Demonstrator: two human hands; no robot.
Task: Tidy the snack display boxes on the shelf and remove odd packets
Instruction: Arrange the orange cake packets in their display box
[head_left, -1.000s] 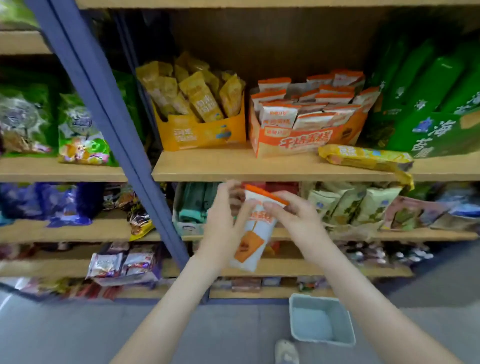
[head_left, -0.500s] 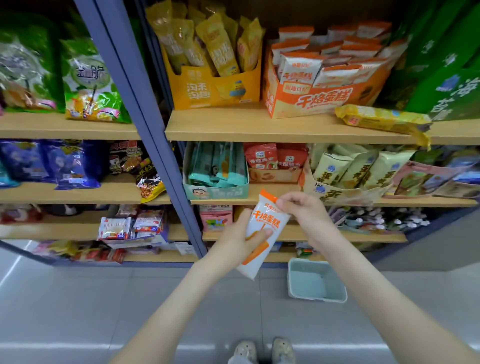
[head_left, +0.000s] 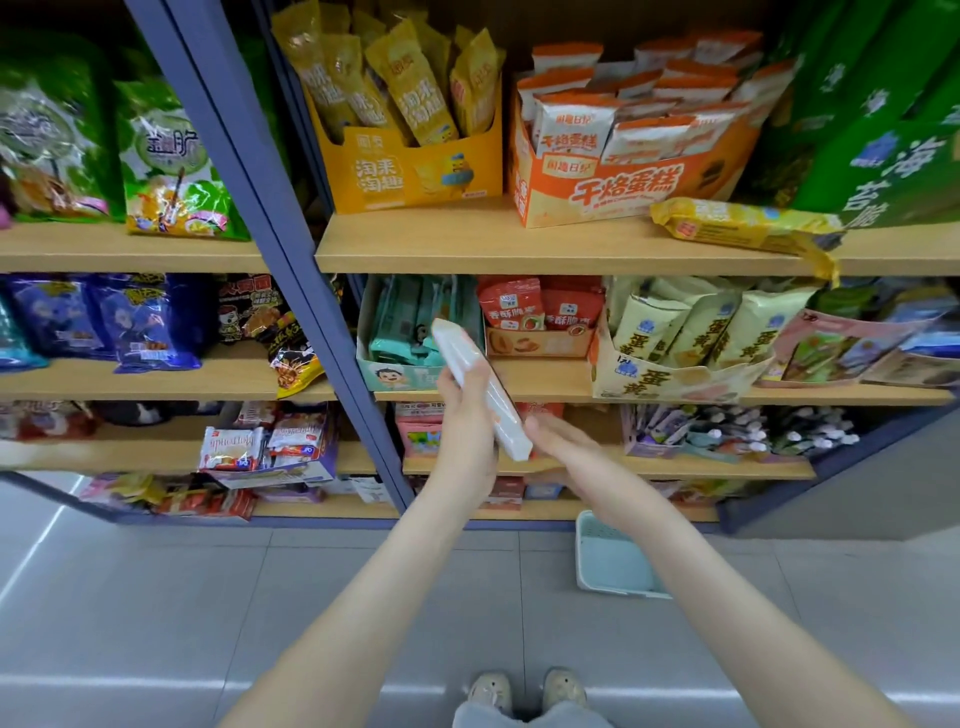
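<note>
1 cake packet (head_left: 475, 382), edge-on: left hand (head_left: 462, 423) is gripping it mid-length, fingers curled round. Right hand (head_left: 563, 441) is lying straight-fingered beside its lower end. Matching orange display box (head_left: 623, 189) is sitting above the fingers and is its likely home; the right hand should be steadying the lift.

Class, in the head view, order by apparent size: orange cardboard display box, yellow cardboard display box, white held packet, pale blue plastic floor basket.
1. Orange cardboard display box
2. Yellow cardboard display box
3. Unranked: white packet, nearer the camera and seen edge-on; pale blue plastic basket, partly hidden.
</note>
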